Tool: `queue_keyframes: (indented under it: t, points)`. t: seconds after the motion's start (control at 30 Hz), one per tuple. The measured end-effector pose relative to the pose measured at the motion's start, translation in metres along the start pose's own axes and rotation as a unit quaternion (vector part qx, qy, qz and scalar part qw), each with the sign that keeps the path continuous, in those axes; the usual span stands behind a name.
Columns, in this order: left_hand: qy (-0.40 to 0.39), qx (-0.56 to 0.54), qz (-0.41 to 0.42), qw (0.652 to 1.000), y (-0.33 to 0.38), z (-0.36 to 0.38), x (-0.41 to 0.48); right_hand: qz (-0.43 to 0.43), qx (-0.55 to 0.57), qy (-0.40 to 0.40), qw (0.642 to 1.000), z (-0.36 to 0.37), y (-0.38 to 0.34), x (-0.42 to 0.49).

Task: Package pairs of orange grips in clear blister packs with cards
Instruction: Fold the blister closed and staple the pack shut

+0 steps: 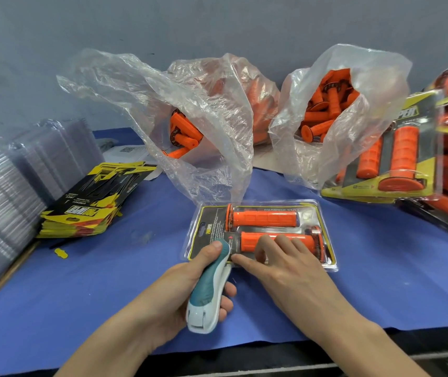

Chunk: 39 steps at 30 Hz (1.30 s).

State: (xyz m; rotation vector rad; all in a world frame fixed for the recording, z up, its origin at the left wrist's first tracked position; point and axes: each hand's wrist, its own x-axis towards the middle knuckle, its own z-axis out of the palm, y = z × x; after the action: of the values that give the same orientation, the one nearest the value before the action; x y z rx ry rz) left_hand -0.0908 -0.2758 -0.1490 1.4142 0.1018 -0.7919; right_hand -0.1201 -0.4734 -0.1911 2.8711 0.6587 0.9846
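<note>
Blister pack looks light, springy; pin near its flange; right hand presses flat-fingered, left hand's grip clenched round stapler.

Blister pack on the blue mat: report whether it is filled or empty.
Filled: two orange grips lie side by side inside the blister pack, over its card.

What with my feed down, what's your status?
Left hand grips stapler at near edge of pack. Right hand presses pack down. Nothing blocking.
</note>
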Motion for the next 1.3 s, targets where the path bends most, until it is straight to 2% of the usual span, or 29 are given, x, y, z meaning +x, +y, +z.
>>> queue_keyframes:
  t: [0.07,0.2,0.33,0.63,0.83,0.93,1.0,1.07,1.17,1.23,1.3]
  points:
    - [0.009,0.000,0.001,1.000,0.000,0.000,0.000,-0.003,0.000,0.003,1.000,0.001,-0.001,0.000]
    - [0.013,-0.002,0.003,1.000,-0.001,0.000,0.002,0.045,0.021,0.016,0.999,0.006,-0.011,0.006]
    - [0.010,-0.004,0.002,1.000,-0.001,0.001,0.002,0.023,0.044,-0.023,0.999,0.009,-0.021,0.016]
    - [-0.001,-0.020,-0.016,1.000,0.002,-0.003,0.007,-0.017,0.151,-0.052,0.987,0.007,-0.014,0.029]
    - [-0.009,-0.027,0.000,1.000,0.001,-0.003,0.008,-0.020,0.138,-0.037,0.990,0.007,-0.008,0.030]
    - [-0.049,-0.018,-0.012,0.999,0.006,-0.013,0.001,-0.002,0.118,-0.037,0.992,0.007,-0.010,0.028]
    - [-0.073,0.015,-0.023,0.997,0.009,-0.026,-0.006,-0.002,0.079,-0.029,0.996,0.008,-0.011,0.025]
    - [-0.075,0.103,-0.030,0.991,0.012,-0.044,-0.016,-0.013,0.048,-0.012,0.999,0.010,-0.011,0.023]
    - [-0.023,0.234,0.001,0.972,0.024,-0.078,-0.033,-0.017,0.026,0.003,1.000,0.012,-0.010,0.022]
    - [0.080,0.294,0.040,0.952,0.029,-0.100,-0.035,-0.009,0.029,0.015,0.999,0.012,-0.012,0.023]
    - [0.223,0.389,0.067,0.891,0.027,-0.116,-0.026,-0.001,0.024,0.030,0.999,0.012,-0.015,0.026]
